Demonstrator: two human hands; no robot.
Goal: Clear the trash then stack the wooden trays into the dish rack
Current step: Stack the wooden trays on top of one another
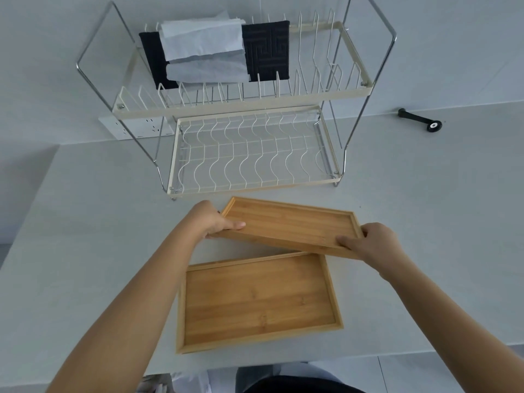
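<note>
Both hands are on one wooden tray in the middle of the frame: the left hand grips its left short end, the right hand its right end, fingers wrapped over the rim. That tray is lifted and tilted, its far edge toward the dish rack just above it in the frame. A second wooden tray lies flat on the white counter at lower centre, its top edge tucked under the held one.

Where does the job stand? No tray is in the rack yet, and the rack's lower shelf is bare wire, so stacking looks only just begun. The upper tier, at the top of the frame, carries a dark quilted cloth with pale crumpled paper draped over it. Whether that paper counts as the trash I can't say for sure; if it does, the clearing isn't finished. A small black tool sits at the upper right, well apart from everything. Both trays remain to be racked.
</note>
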